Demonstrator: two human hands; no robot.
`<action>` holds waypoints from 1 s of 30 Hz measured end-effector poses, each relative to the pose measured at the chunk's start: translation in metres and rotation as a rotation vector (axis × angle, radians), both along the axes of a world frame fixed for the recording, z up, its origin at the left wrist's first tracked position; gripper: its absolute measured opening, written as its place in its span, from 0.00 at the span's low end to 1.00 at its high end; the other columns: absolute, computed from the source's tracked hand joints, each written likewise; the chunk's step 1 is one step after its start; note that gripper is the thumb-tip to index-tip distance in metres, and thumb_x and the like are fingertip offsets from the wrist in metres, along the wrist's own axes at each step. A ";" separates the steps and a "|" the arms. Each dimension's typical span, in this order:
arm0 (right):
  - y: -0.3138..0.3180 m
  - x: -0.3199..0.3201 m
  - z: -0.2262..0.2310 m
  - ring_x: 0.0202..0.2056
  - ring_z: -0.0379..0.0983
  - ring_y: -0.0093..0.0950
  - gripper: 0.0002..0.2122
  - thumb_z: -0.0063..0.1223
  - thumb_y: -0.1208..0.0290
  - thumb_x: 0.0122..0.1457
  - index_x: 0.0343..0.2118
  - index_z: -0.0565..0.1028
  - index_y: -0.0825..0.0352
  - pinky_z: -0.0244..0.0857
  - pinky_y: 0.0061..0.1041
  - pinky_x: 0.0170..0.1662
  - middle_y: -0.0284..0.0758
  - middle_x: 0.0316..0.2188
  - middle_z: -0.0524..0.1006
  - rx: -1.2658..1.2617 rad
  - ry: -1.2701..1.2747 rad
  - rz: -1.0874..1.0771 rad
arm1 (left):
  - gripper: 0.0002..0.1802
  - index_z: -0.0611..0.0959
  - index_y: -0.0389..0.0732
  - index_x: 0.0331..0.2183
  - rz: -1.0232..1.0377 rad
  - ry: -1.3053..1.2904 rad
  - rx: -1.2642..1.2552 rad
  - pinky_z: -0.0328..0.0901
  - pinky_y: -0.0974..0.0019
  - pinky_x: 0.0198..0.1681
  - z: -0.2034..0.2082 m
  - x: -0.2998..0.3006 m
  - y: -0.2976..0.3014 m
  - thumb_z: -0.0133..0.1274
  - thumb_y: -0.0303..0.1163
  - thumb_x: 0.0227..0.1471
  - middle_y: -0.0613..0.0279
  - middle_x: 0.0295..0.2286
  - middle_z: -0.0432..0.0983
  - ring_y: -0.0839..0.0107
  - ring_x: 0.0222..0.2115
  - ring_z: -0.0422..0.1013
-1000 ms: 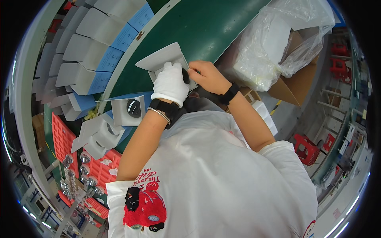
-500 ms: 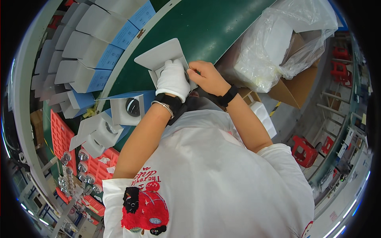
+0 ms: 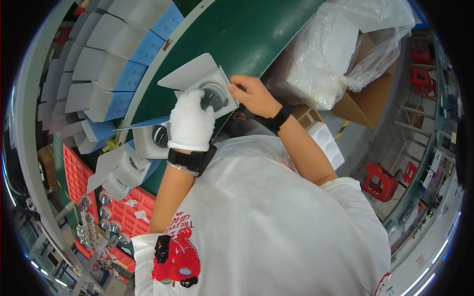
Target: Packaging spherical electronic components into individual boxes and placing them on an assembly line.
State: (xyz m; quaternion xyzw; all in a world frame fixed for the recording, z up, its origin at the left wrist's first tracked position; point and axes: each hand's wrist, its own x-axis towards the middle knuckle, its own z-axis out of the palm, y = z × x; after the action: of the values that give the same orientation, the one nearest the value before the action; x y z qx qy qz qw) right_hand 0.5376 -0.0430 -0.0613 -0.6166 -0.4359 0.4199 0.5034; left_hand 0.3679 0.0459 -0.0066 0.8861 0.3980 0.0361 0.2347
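A white-lined carton sits tilted on the green table with its flap raised. Inside it shows a round, dark, glassy lens-like piece with a pale rim. My left hand, in a white glove, is over the carton's near left side, thumb apart from the slightly bent fingers, beside the round piece. My right hand is bare, thumb and forefinger closed at the carton's right edge. Left of my gloved hand stands another open carton with a dark round piece in it.
Rows of open blue-and-white cartons line the far left. A clear plastic bag covers a brown box at right. Red trays with several shiny round parts lie lower left. A red stool stands on the floor.
My left hand has drawn out of the carton toward me and left, uncovering the round piece. My right hand has stayed at the carton's edge, shifting slightly left with it.
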 end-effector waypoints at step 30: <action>0.002 -0.025 -0.047 0.30 0.70 0.33 0.17 0.55 0.59 0.57 0.37 0.69 0.69 0.65 0.29 0.36 0.43 0.31 0.74 0.001 0.172 -0.147 | 0.33 0.70 0.39 0.54 0.505 0.308 -1.114 0.73 0.61 0.38 -0.070 -0.009 0.052 0.58 0.42 0.48 0.51 0.35 0.80 0.63 0.37 0.78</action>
State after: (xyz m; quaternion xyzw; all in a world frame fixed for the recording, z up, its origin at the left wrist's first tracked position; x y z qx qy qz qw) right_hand 0.5127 -0.0411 -0.1080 -0.6081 -0.3450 0.4332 0.5688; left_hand 0.3594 0.0981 -0.0763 0.5048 0.5832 -0.2505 0.5851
